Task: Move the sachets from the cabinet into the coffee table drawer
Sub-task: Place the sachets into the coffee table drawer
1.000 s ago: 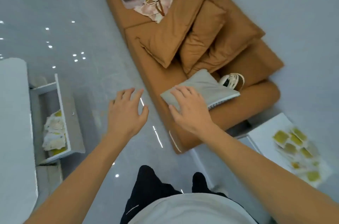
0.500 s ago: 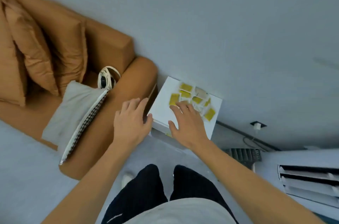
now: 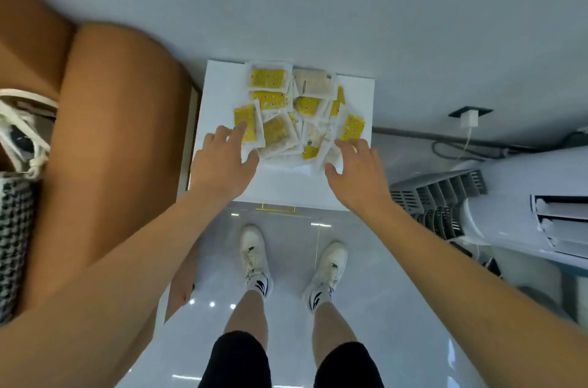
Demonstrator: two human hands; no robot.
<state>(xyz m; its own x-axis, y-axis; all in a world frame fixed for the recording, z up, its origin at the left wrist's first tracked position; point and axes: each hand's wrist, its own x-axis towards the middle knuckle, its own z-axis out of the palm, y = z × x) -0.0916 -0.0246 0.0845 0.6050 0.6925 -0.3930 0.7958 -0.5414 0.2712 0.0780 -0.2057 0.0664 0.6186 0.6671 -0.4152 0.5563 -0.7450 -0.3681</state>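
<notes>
The sachets [image 3: 296, 111] lay in a loose overlapping heap on top of the white cabinet [image 3: 219, 82]. The left hand [image 3: 222, 165] and right hand [image 3: 356, 174] reached its near edges, fingers spread and gripping nothing. The sachets looked light, thin and slippery, so scooping from both sides would likely hold them best.

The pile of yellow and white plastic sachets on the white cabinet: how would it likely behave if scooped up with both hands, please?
The pile of yellow and white plastic sachets is loose and overlapping, so pieces would probably slide apart. The glossy wrappers look slippery and thin, so likely light and floppy. With the left hand and right hand at either side, squeezing inward should help.
</notes>
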